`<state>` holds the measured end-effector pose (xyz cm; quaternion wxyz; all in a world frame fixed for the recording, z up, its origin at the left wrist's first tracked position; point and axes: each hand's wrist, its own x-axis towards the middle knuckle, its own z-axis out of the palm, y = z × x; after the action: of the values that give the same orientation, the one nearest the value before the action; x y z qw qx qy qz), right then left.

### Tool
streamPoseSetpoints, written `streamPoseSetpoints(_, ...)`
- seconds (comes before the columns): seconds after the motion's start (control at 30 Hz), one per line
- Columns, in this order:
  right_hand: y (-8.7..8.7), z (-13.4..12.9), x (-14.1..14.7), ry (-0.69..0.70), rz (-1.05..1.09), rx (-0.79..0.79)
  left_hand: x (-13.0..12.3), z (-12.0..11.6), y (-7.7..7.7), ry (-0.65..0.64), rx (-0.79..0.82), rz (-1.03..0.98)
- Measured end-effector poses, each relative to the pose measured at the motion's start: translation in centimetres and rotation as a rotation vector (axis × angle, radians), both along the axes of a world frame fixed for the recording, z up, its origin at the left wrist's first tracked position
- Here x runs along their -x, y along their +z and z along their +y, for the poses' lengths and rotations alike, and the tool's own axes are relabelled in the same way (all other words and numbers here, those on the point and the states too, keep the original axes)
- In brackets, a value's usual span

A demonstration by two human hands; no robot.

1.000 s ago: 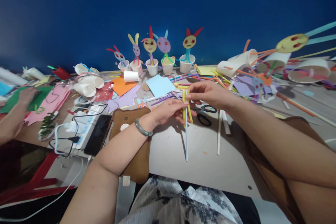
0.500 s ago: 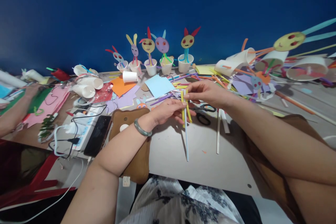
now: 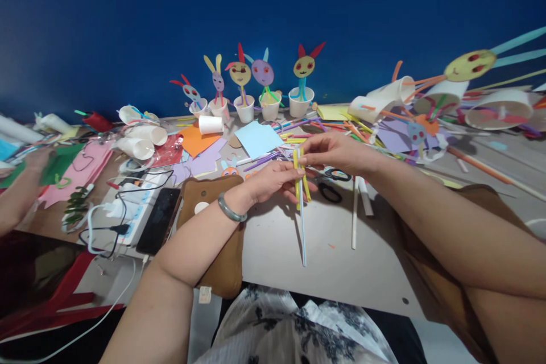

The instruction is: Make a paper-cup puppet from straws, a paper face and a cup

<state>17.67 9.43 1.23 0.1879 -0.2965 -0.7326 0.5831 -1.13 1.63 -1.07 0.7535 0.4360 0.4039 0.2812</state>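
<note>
Head view: 2 hands point(image 3: 276, 179) point(image 3: 339, 152) hold yellow strips point(image 3: 296, 159); 5 cup puppets point(image 3: 244, 112) upright.

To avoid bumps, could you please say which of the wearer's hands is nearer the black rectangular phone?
The left hand, up and right of the phone; the right hand is farther right.

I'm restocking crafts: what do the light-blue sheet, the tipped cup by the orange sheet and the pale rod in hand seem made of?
Light-blue sheet: matte paper or card, being thin and flat. Cup: probably paper, with a matte white wall. Pale rod: smooth-looking, perhaps plastic or paper; its slim, straight look leaves that open.
</note>
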Motion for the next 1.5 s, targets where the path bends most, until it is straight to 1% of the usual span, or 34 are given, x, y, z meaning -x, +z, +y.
streamPoseSetpoints(0.33,0.1,-0.1,0.0,0.049,-0.014,0.019,0.2,0.1,-0.6,-0.025,0.01,-0.011)
streamPoseSetpoints(0.67,0.1,-0.2,0.1,0.031,-0.005,0.041,0.2,0.1,-0.3,-0.007,0.02,0.012)
streamPoseSetpoints(0.9,0.4,-0.6,0.4,0.004,-0.017,0.03,0.2,0.1,-0.4,-0.039,-0.012,0.023)
streamPoseSetpoints(1.0,0.4,-0.7,0.4,0.009,-0.004,0.044,0.0,0.0,-0.3,-0.007,-0.047,0.005)
streamPoseSetpoints(1.1,0.2,-0.7,0.3,-0.014,0.002,0.048,-0.3,0.0,-0.3,0.045,-0.067,0.002)
streamPoseSetpoints(1.3,0.5,-0.7,0.5,-0.06,-0.014,0.004,-0.1,0.2,-0.6,0.202,-0.199,0.084)
streamPoseSetpoints(1.5,0.5,-0.9,0.7,-0.076,0.003,-0.002,0.2,0.2,-0.8,0.205,-0.273,0.14)
